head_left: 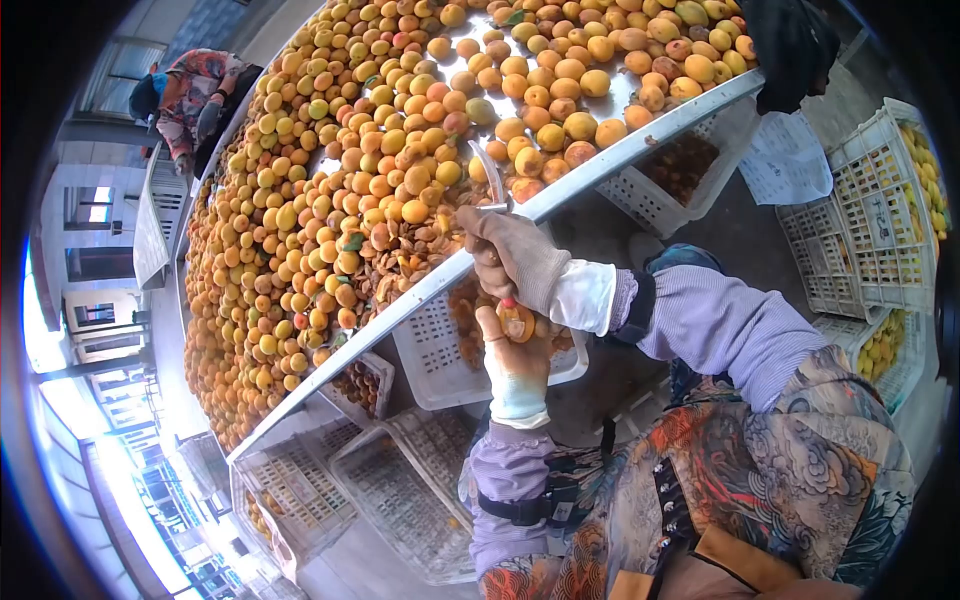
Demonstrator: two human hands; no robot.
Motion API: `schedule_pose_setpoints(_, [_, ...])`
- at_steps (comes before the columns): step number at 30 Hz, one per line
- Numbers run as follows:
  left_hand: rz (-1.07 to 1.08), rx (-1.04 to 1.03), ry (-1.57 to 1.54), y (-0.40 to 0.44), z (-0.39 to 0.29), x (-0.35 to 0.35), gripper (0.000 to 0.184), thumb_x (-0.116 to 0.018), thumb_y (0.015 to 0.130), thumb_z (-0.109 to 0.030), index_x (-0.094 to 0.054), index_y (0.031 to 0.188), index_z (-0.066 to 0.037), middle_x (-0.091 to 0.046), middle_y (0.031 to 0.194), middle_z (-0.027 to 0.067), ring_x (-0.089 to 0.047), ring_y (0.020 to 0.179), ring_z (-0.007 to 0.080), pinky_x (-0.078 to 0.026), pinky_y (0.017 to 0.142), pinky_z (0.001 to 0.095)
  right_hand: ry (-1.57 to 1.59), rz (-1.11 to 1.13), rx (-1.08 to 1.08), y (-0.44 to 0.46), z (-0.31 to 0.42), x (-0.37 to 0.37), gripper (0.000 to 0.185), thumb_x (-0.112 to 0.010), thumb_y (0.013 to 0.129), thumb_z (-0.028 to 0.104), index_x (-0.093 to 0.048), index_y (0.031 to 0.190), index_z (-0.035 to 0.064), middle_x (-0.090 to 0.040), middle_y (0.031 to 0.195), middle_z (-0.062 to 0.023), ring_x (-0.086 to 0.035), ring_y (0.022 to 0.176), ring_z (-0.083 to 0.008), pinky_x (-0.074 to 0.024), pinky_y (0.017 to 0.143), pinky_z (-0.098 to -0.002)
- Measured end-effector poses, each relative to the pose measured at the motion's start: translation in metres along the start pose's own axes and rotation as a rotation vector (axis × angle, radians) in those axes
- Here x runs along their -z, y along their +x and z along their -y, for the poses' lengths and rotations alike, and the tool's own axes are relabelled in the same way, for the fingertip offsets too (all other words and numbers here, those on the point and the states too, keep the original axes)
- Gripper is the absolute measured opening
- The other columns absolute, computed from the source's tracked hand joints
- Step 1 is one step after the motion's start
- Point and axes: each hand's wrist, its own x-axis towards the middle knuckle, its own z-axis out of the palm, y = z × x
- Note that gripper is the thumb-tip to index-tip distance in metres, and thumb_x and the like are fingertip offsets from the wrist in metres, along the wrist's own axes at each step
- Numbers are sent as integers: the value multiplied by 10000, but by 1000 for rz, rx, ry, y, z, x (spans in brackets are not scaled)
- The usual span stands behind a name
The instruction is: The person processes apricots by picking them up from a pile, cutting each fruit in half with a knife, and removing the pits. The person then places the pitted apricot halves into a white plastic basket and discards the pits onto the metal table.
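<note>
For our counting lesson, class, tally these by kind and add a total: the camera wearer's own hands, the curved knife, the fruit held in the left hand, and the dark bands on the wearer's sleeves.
Hands: 2 (left hand, right hand)
Curved knife: 1
Held fruit: 1
Dark sleeve bands: 2
Total: 6

Head-high view, forward and down

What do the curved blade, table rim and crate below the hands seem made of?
Curved blade: probably steel, smooth, from its silvery shine. Table rim: likely metal, perhaps stainless steel, with a satin grey sheen. Crate: apparently moulded plastic, white and semi-matte, given its regular holes and rounded lip.
</note>
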Motion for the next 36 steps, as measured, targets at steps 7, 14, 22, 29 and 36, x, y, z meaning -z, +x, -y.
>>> schedule_pose_setpoints(7, [37, 106, -60, -2, -7, -3, 403, -452, 908, -505, -543, 1000, -123, -551, 871, 36, -505, 768, 214, -436, 778, 399, 72, 3, 80, -5, 12, -6, 300, -517, 928, 321, -427, 739, 106, -316, 516, 43, -252, 358, -81, -202, 329, -239])
schedule_pose_setpoints(14, [-119, -115, 0, -1, -22, 13, 524, -437, 908, -538, -548, 1032, -41, -563, 844, 54, -527, 769, 216, -459, 822, 409, 32, -7, 167, -1, 16, 2, 314, -551, 913, 359, -468, 736, 113, -371, 528, 44, -298, 374, -72, -233, 340, -229])
schedule_pose_setpoints(22, [-154, -327, 1, -1, -43, 20, 497, -535, 868, -518, -562, 1013, -43, -545, 814, 71, -515, 760, 210, -444, 827, 417, -344, 258, 380, 10, -20, 1, 196, -672, 851, 266, -614, 814, 83, -550, 661, 54, -475, 559, -14, -376, 454, -170])
schedule_pose_setpoints(29, [-179, -459, 69, -14, -54, -1, 483, -539, 864, -515, -581, 1034, -65, -614, 970, 57, -551, 946, 222, -399, 915, 389, -323, 476, 416, 30, -64, 3, 144, -674, 847, 177, -616, 876, 49, -575, 715, 33, -519, 664, -32, -446, 585, -190])
schedule_pose_setpoints(36, [-216, -346, 69, -20, -69, 23, 452, -495, 905, -487, -578, 1043, -65, -624, 971, 45, -557, 982, 194, -415, 920, 340, -743, 470, 275, 4, -59, -2, 219, -709, 804, 134, -628, 962, 8, -637, 874, -15, -550, 825, -67, -462, 749, -225])
